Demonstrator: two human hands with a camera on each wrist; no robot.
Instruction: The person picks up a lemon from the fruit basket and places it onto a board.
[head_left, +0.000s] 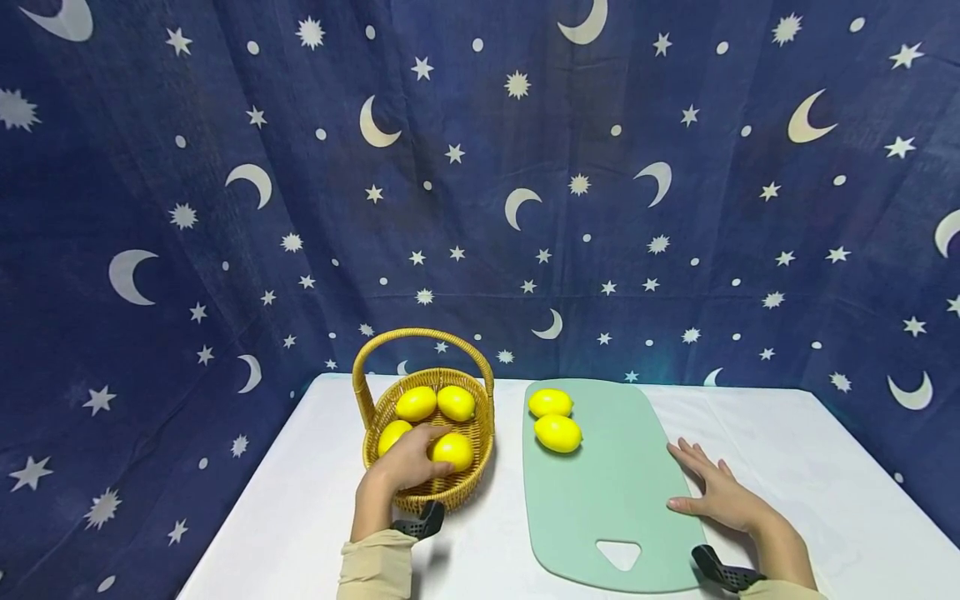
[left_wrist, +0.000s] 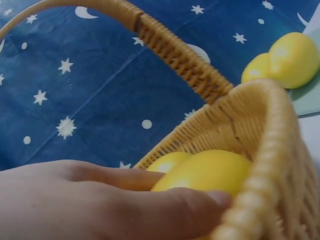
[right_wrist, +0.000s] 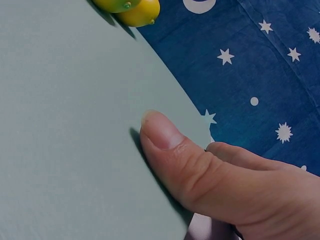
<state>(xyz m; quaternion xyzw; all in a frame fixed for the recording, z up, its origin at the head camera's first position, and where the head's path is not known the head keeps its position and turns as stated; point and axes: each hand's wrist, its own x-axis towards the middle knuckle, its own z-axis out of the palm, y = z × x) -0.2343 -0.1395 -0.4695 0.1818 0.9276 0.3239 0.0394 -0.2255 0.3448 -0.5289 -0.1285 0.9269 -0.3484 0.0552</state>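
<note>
Lemon (head_left: 453, 451) in basket (head_left: 450, 498), between left hand's (head_left: 408, 462) thumb and fingers.
Left hand partly closed round it; right hand (head_left: 718, 496) spread, empty, at green board's (head_left: 600, 500) edge. Counted: four lemons visible in basket, two on board.

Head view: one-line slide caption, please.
Left grip around a lemon in a wicker basket; right grip at the edge of a green board bearing two lemons.

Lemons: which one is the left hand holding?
The front-right lemon in the basket: the left hand grips it between thumb and fingers. The basket's three other lemons and the two lemons on the green board are outside that grip.
</note>
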